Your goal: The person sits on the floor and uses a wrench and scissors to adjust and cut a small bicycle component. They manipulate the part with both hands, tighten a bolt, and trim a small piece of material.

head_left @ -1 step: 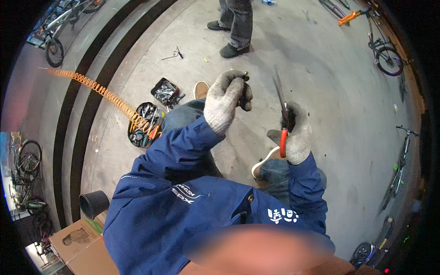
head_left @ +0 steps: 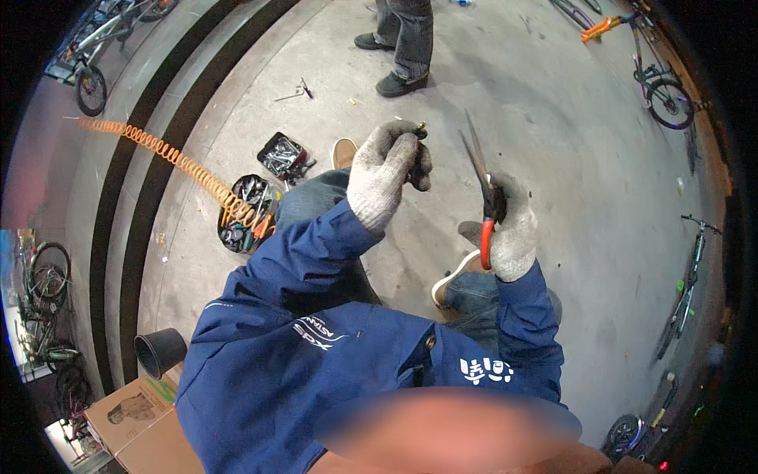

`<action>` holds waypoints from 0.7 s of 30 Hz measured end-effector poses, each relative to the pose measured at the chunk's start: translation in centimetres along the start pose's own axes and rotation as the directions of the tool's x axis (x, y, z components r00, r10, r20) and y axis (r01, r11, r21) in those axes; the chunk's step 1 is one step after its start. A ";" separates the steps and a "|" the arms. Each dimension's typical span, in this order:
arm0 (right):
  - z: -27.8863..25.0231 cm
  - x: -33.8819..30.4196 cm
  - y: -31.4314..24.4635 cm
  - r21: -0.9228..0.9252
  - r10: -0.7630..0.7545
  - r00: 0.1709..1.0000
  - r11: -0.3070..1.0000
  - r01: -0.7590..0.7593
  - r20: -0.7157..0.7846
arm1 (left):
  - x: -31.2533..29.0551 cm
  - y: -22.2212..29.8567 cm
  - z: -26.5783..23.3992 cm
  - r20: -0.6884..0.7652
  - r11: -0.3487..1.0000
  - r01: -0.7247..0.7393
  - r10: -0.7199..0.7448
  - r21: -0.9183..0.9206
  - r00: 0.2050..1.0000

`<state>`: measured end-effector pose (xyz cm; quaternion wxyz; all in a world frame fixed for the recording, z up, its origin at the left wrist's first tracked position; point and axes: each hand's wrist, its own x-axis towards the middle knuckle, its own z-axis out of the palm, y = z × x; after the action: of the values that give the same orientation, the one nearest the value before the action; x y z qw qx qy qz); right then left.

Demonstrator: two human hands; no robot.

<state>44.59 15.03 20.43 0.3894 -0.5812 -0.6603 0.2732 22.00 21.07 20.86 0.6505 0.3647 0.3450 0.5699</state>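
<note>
We find both gloved hands raised before the chest, well apart, over the concrete floor [head_left: 600,205]. The left hand [head_left: 387,170] sits at 12 o'clock, its forearm rising on a slant from 8 o'clock, elbow bent, back of the wrist showing. Its fingers are curled in with the thumb pressed against them, pinching a small brassy-tipped piece [head_left: 422,126] at the upper edge of the grip; most of it is hidden from us.

The right hand [head_left: 515,229] stands at 3 o'clock, wrist upright above a near-vertical sleeve. Its fingers are closed on red-handled scissors [head_left: 485,209], though we cannot tell where each finger lies. Blades point to about 11 o'clock, slightly parted, touching neither the left hand nor its piece.

At 10 o'clock we note a small tool box [head_left: 261,156]; near it, toward 9, a larger tool container [head_left: 220,231] with an orange coiled hose [head_left: 174,162] lying across it. At 12 o'clock, beyond the left hand, another person's legs [head_left: 410,43].
</note>
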 end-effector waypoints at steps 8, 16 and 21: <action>0.2 0.8 -0.6 -0.148 -0.091 0.995 0.984 0.097 0.051 | -0.5 -0.1 -0.7 0.027 0.997 -0.009 0.007 0.076 1.000; 0.0 0.8 -1.3 -0.169 -0.085 0.992 0.981 0.101 0.098 | -0.9 0.2 -0.4 0.046 0.977 0.027 -0.038 0.213 0.998; -0.2 0.8 -1.6 -0.163 -0.027 0.992 0.986 0.047 0.123 | -0.9 0.4 -0.3 0.060 0.970 0.036 -0.051 0.241 0.997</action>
<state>43.87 15.51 22.01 0.3045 -0.5817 -0.7135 0.2446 21.46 20.25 21.07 0.6249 0.4513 0.3978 0.4975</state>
